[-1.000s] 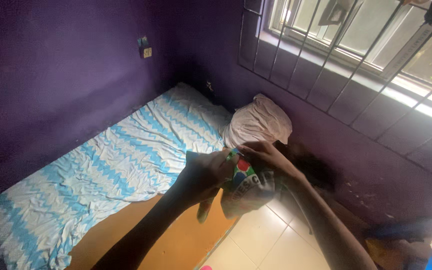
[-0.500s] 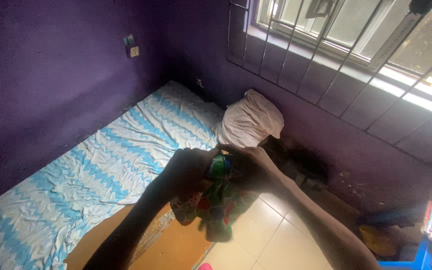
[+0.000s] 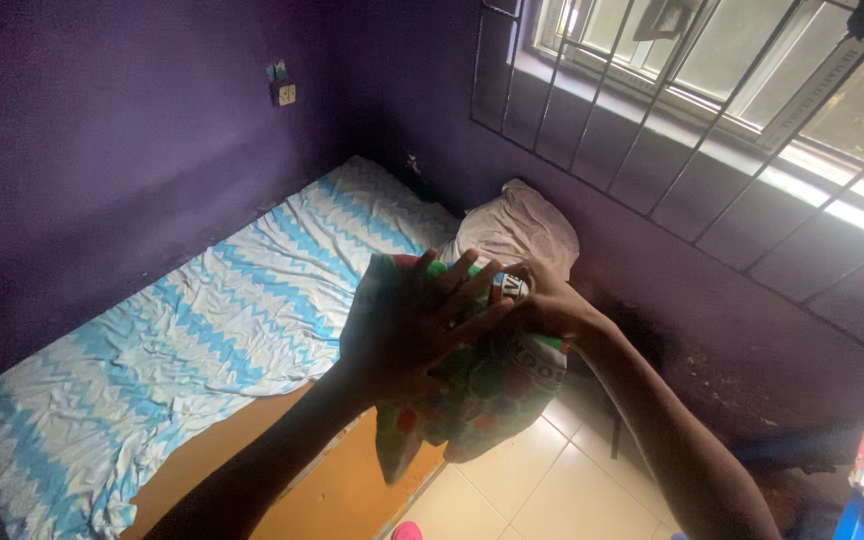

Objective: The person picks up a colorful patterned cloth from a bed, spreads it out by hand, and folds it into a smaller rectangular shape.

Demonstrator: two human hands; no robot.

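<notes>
Fingers: left hand (image 3: 417,325) has its fingers (image 3: 457,285) spread flat across the patterned cloth (image 3: 482,385); right hand (image 3: 547,305) curls its fingers closed around the cloth's upper edge, though its fingertips are hidden behind the fabric.
Hands together: both meet at the top of the cloth, left palm pressed on the front, right hand just beside it, gripping.
Cloth position: held up in the air above the mattress (image 3: 192,350) edge, in front of the pillow (image 3: 517,230), over the seam where mattress meets tiled floor (image 3: 542,490).
Cloth axis: long axis runs roughly top to bottom; the bunched top sits in the hands, and the loose end hangs down to a point toward the floor.
Cloth look: crumpled and soft, green ground with red, white and dark patches; folds hide the full pattern.
Mattress: covered by a blue-and-white zigzag sheet, with bare orange-tan foam showing at the near corner below the cloth.
Pillow: pale, rumpled, at the mattress head against the purple wall (image 3: 102,150).
Window: barred, bright, above and right of the pillow.
</notes>
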